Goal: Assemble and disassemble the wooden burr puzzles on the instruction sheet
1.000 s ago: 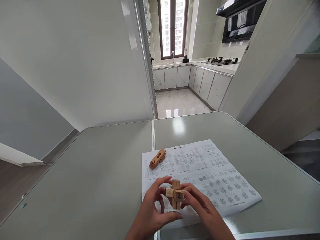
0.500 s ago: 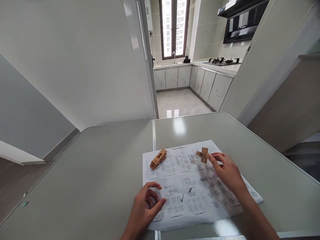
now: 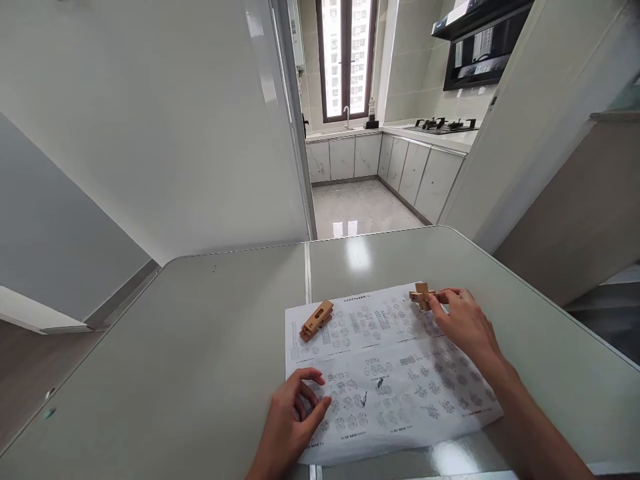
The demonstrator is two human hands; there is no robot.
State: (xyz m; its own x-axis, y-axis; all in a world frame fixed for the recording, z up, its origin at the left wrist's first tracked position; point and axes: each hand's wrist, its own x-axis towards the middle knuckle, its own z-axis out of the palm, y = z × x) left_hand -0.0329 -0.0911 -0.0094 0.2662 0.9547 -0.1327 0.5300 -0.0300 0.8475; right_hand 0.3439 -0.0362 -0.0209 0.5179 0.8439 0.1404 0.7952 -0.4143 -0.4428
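My right hand point(image 3: 465, 321) grips a small cross-shaped wooden puzzle point(image 3: 423, 296) by one arm, with thumb and fingers closed on it. The puzzle is over the far right corner of a printed paper sheet point(image 3: 380, 353); whether it touches the sheet I cannot tell. My left hand point(image 3: 295, 410) rests at the sheet's near left part, fingers curved and apart, holding nothing. Beyond it, near the far left corner of the sheet, lie notched wooden puzzle pieces point(image 3: 317, 321) stacked together, the upper one marked with a number.
The grey table point(image 3: 200, 360) has a pale seam point(image 3: 307, 273) running away from me under the sheet. Past its far edge, a doorway leads to a kitchen with white cabinets point(image 3: 345, 159) and a gas hob point(image 3: 443, 125). A small green bit point(image 3: 49, 413) lies at far left.
My right hand has carried the cross-shaped puzzle to the right and slightly away from me, and turned it. My left hand and the stacked pieces stay almost where they were.
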